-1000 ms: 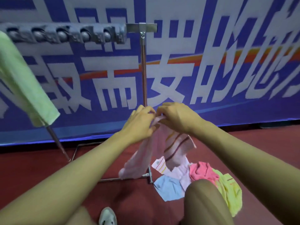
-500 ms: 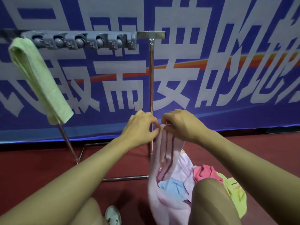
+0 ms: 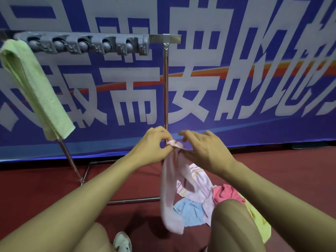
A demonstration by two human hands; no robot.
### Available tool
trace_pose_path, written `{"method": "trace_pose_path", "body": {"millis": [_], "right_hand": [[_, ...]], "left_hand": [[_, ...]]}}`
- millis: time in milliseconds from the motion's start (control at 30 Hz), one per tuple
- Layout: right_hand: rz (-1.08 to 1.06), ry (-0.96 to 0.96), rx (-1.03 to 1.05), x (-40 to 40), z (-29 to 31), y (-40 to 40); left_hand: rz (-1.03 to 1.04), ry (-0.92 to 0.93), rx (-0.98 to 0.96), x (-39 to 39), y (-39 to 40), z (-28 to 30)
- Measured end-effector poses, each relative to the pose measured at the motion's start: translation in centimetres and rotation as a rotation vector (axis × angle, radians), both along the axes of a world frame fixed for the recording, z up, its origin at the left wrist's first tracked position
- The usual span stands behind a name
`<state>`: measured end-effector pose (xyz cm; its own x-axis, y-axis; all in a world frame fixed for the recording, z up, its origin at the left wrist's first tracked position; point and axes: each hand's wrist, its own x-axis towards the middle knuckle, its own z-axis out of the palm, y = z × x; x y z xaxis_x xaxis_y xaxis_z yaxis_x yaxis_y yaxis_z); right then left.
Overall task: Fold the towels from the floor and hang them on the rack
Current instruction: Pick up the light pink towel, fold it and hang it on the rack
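Pinching the pink towel's [image 3: 171, 195] top edge at frame centre, left hand [image 3: 152, 146] holds it, right hand [image 3: 203, 150] touches it with looser fingers; long axis vertical, tail hanging toward 6 o'clock, floor pile [image 3: 203, 200] at 5, rack [image 3: 165, 84] at 12.

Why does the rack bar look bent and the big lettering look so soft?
Head view: the wide-angle lens bows the rack and the banner toward the edges; the lettering is soft, likely from head motion. Both hands, left and right, on the pink towel, look fairly sharp. Lighting is even, without glare.
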<state>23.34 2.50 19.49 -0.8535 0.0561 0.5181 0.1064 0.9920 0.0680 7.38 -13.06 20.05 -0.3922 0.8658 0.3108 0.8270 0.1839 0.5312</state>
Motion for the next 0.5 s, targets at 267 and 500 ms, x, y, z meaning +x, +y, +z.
{"method": "trace_pose_path", "body": {"millis": [267, 500], "right_hand": [[-0.051, 0.040, -0.122, -1.0, -2.2, -0.5], [-0.010, 0.025, -0.189, -2.1, -0.6, -0.8]], "left_hand": [[-0.005, 0.134, -0.069, -0.6, -0.9, 0.2], [0.026, 0.230, 0.091, -0.2, -0.6, 0.1]]}}
